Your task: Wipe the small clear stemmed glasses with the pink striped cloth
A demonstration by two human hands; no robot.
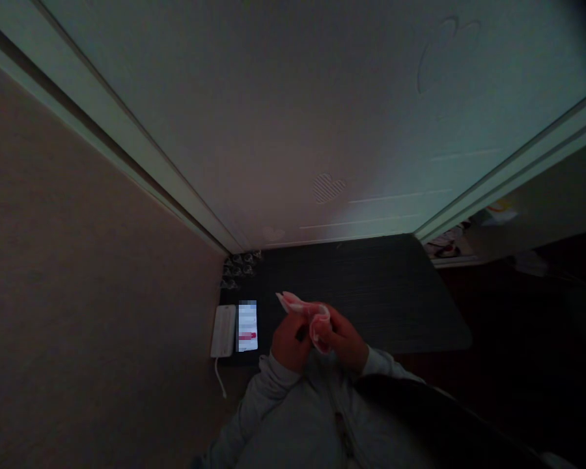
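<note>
Pink and white, thin pliable sheet (320,322), one, folded over on itself; material, fabric or film, not determinable in the low light. Location: between the two hands, above the near edge of a dark wood-grain tabletop (371,280), close in front of the wearer. Long axis: roughly ten o'clock to four o'clock, the pointed free end at ten, the rounded, folded-over end at four. Left hand (290,342), one: at the sheet's seven o'clock side, fingers curled in and apparently clamped on its lower edge, the free end projecting above the knuckles. Right hand (348,342), one: at the four o'clock side, pinching the folded end, thumb along its face. Hands close together, joined by the sheet; the right is nearer the folded end, the left nearer the free end. Adjacent items, taken from the hands as dial centre: lit smartphone (247,326), at nine o'clock, left hand nearer; white rectangular device (225,331), just beyond the phone, also at nine, with white cable (219,379) at eight; cluster of small transparent pieces (237,266), at ten; striped heart relief (328,187) on the pale panel, at twelve.
</note>
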